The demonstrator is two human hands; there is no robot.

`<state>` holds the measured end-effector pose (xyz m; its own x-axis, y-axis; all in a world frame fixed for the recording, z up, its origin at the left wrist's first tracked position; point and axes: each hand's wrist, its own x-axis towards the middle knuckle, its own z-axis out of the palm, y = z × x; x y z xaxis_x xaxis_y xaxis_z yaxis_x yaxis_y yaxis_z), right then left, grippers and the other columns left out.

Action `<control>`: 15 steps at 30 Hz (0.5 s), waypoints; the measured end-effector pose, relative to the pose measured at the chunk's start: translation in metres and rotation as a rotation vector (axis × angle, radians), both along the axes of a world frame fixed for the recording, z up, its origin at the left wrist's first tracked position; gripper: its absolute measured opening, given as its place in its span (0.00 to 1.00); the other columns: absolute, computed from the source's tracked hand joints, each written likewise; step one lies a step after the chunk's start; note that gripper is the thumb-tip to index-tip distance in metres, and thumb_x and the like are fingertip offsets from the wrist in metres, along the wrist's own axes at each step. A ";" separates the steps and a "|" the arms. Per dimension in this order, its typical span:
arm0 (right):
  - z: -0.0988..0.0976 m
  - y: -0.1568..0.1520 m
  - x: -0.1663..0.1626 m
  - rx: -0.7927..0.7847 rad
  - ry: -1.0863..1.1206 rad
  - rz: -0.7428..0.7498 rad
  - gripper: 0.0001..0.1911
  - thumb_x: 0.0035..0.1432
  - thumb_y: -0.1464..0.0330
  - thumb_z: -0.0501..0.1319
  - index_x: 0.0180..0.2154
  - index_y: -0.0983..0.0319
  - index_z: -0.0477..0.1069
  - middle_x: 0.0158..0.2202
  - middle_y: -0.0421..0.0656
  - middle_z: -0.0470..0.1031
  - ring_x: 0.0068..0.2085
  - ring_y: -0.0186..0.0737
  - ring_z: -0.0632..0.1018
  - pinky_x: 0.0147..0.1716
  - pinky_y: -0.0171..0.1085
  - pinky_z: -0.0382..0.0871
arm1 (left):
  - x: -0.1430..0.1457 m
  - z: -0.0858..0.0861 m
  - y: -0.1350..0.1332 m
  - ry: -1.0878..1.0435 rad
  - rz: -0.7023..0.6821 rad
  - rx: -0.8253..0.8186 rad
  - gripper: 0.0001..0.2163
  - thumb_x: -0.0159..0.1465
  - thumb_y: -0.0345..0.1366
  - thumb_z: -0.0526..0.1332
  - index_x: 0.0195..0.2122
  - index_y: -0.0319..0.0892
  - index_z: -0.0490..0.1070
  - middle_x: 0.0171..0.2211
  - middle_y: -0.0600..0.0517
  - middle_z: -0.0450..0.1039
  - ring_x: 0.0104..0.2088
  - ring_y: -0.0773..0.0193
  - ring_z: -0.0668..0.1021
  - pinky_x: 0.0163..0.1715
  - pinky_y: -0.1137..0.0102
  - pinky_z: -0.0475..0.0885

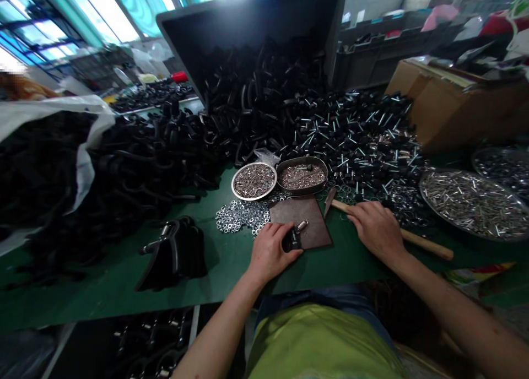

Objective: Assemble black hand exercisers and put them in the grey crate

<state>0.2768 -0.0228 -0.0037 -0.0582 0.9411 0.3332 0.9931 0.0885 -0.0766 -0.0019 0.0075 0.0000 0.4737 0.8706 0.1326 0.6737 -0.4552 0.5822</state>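
Our hands: both lie low over the green surface point(231, 263), forearms angling inward from either side.
Left hand point(270, 250): back upward, thumb and fingers curved into a narrow pinch that has hold of the small black part.
Black part point(294, 239): between our left thumb and fingers, at the left of the square plate point(317, 225), a coiled spring point(302, 225) at its far end.
Right hand point(378, 231): palm down, fingers together and bent over the hammer's handle; how firmly they grip, we cannot tell.
Hammer point(427, 244): handle running under our right hand, head just beside the plate's right edge.
Nuts point(237, 216): scattered beyond our left hand.
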 end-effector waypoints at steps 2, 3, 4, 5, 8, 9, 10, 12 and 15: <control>0.005 0.000 -0.019 0.003 0.159 0.149 0.09 0.61 0.68 0.56 0.36 0.61 0.74 0.37 0.45 0.75 0.42 0.43 0.70 0.40 0.41 0.62 | 0.002 0.002 0.003 -0.169 0.123 -0.113 0.28 0.48 0.43 0.70 0.51 0.44 0.71 0.44 0.46 0.72 0.47 0.52 0.71 0.49 0.59 0.65; 0.007 0.001 -0.030 -0.011 0.243 0.222 0.09 0.60 0.68 0.56 0.35 0.61 0.75 0.36 0.44 0.75 0.41 0.42 0.71 0.41 0.40 0.63 | 0.003 0.004 0.004 -0.289 0.212 -0.207 0.27 0.47 0.43 0.71 0.49 0.43 0.72 0.43 0.46 0.73 0.46 0.53 0.72 0.49 0.60 0.65; 0.007 0.001 -0.040 -0.031 0.314 0.278 0.09 0.60 0.68 0.56 0.34 0.60 0.75 0.35 0.44 0.76 0.40 0.41 0.71 0.41 0.39 0.64 | 0.003 0.006 0.006 -0.435 0.306 -0.327 0.27 0.47 0.43 0.71 0.48 0.43 0.73 0.43 0.46 0.73 0.45 0.55 0.73 0.48 0.61 0.67; 0.007 0.002 -0.050 -0.053 0.365 0.312 0.08 0.60 0.68 0.57 0.34 0.60 0.75 0.35 0.43 0.76 0.40 0.40 0.71 0.41 0.38 0.64 | 0.003 0.008 0.008 -0.599 0.393 -0.464 0.26 0.47 0.43 0.71 0.48 0.43 0.73 0.41 0.47 0.74 0.42 0.57 0.74 0.46 0.63 0.69; -0.002 0.006 -0.073 -0.113 0.398 0.328 0.07 0.58 0.69 0.58 0.34 0.59 0.76 0.34 0.42 0.76 0.39 0.39 0.71 0.39 0.37 0.65 | -0.001 0.015 0.012 -1.051 0.569 -0.865 0.20 0.52 0.43 0.67 0.44 0.40 0.73 0.34 0.49 0.74 0.33 0.63 0.76 0.34 0.67 0.74; -0.006 0.008 -0.077 -0.127 0.386 0.321 0.07 0.58 0.69 0.59 0.34 0.58 0.76 0.33 0.42 0.75 0.38 0.39 0.70 0.39 0.36 0.65 | -0.003 0.017 0.012 -1.155 0.607 -0.966 0.17 0.54 0.43 0.66 0.42 0.40 0.74 0.31 0.49 0.74 0.30 0.64 0.76 0.32 0.67 0.74; -0.010 0.009 -0.080 -0.140 0.371 0.315 0.07 0.58 0.69 0.59 0.34 0.58 0.76 0.33 0.42 0.75 0.38 0.39 0.70 0.38 0.36 0.64 | -0.004 0.018 0.012 -1.231 0.637 -1.046 0.14 0.56 0.42 0.64 0.40 0.39 0.73 0.29 0.50 0.73 0.29 0.64 0.76 0.30 0.67 0.75; -0.016 0.012 -0.083 -0.161 0.343 0.311 0.07 0.58 0.69 0.59 0.33 0.57 0.77 0.32 0.42 0.74 0.38 0.39 0.70 0.38 0.36 0.64 | -0.008 0.020 0.009 -1.325 0.684 -1.150 0.11 0.59 0.41 0.62 0.36 0.38 0.72 0.28 0.50 0.73 0.27 0.65 0.76 0.29 0.67 0.76; -0.020 0.014 -0.083 -0.179 0.326 0.320 0.08 0.59 0.68 0.58 0.31 0.57 0.76 0.31 0.42 0.74 0.38 0.38 0.70 0.39 0.36 0.63 | -0.010 0.023 0.004 -1.404 0.687 -1.238 0.11 0.61 0.42 0.59 0.34 0.37 0.71 0.29 0.48 0.74 0.27 0.64 0.77 0.28 0.67 0.76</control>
